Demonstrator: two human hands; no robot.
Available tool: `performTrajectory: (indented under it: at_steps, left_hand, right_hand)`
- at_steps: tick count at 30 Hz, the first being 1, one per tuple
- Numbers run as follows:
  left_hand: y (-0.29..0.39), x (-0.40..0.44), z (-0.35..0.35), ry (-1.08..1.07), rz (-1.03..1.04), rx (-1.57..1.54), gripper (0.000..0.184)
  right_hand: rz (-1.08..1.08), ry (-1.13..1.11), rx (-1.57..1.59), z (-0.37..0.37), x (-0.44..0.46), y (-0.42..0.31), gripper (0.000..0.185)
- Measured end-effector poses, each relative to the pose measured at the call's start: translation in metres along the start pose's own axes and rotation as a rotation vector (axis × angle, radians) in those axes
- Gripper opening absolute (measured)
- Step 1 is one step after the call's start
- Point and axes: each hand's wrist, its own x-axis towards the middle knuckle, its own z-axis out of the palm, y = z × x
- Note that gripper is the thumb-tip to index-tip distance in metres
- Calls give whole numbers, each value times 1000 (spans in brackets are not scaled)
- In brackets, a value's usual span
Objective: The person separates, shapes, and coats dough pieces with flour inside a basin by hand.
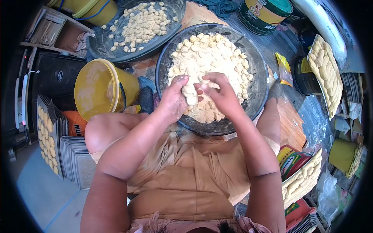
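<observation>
My left hand (175,97) is closed around a few pale dough pieces (190,95), which show between the thumb and fingers. To its right, my right hand (223,95) has its thumb and fingers bent together, with a dough ball (210,84) partly visible at the fingertips. Both hands are over a wide black basin (260,73) between my legs. Inside it lie many floured dough balls (233,54), heaped mostly toward the far side and right, with loose flour (208,110) on the near side.
A second dark basin (101,48) with dough balls stands at the far left. Left of me are a yellow bucket (93,91) and stacked trays (77,159). Trays of shaped dough (326,73) lean at the right, near a yellow packet (284,70) and a green-lidded bucket (262,17).
</observation>
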Motion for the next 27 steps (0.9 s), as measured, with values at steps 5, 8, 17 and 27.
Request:
performTrajectory:
  at_steps: [5, 8, 17, 27]
  left_hand:
    - [-10, 3, 0, -18, 18, -2, 25]
    - [-10, 0, 6, 95, 55, 69, 26]
    - [0, 1, 8, 195, 116, 351, 23]
    - [-2, 5, -6, 157, 129, 187, 25]
  right_hand:
    - [166, -153, 214, 3, -1, -26, 30]
    - [259, -104, 383, 3, 3, -14, 22]
    - [213, 133, 581, 8, 6, -19, 17]
    - [46, -246, 204, 1, 5, -24, 36]
